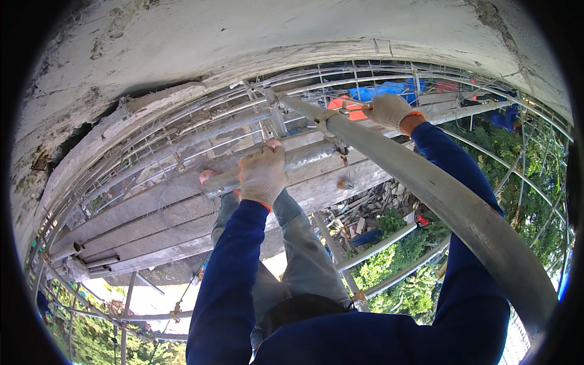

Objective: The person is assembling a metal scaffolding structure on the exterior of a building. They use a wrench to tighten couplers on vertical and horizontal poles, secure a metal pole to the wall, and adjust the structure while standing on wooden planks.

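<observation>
My left hand (pixel 264 175), in a pale knit glove with an orange cuff, is closed around a grey horizontal scaffold pipe (pixel 310 156). Farther right and higher, my right hand (pixel 390 112) wears a matching glove and grips what looks like a slim metal wrench (pixel 355 111). The wrench's far end is beside a coupler (pixel 325 121) on a thick diagonal pipe (pixel 438 194). This pipe passes over the horizontal one and runs down to the lower right, across my right arm. A second clamp (pixel 338 143) sits where the two pipes cross.
Long planks (pixel 152 222) form a walkway under the pipes, with loose wire (pixel 176 207) on them. A rough concrete slab (pixel 292 30) hangs low ahead. Past the planks' edge, rubble (pixel 365 213) and bushes (pixel 401 283) lie far below. Pipe ends (pixel 68 250) stick out at left.
</observation>
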